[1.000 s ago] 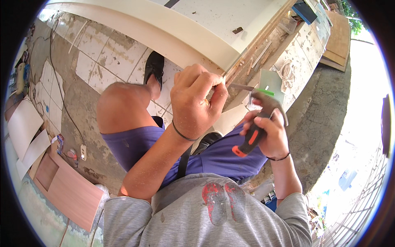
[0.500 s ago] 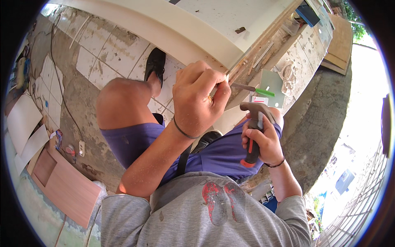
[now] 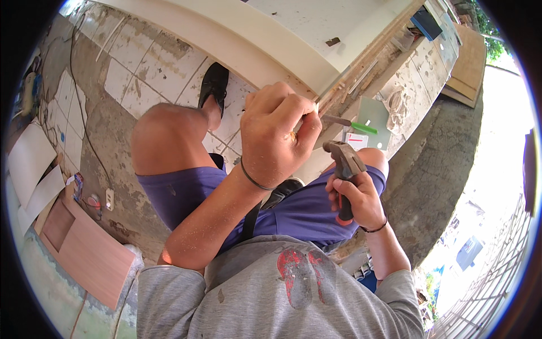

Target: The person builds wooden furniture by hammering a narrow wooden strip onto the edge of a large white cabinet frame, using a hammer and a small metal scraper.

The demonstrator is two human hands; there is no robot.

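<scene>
Ahead to your left, stained white tiles (image 3: 135,93) meet bare concrete (image 3: 116,150), with a dark cable (image 3: 83,113) across it. Strong daylight (image 3: 502,135) washes out your right side, where a grille (image 3: 491,271) shows; farther ahead you have green foliage (image 3: 492,39) near brown boards (image 3: 467,65).

The bare, curled left hand (image 3: 278,133) hides most of whatever lies within its fingers; I catch only a small yellowish bit (image 3: 293,136), too little to name. The bare right hand (image 3: 361,199) covers part of the grip of a dark steel claw hammer (image 3: 346,161). The nearer black shoe (image 3: 282,194) sits half hidden behind purple cloth shorts (image 3: 183,192). The long cream-white panel (image 3: 226,39) runs off past the top edge.
</scene>
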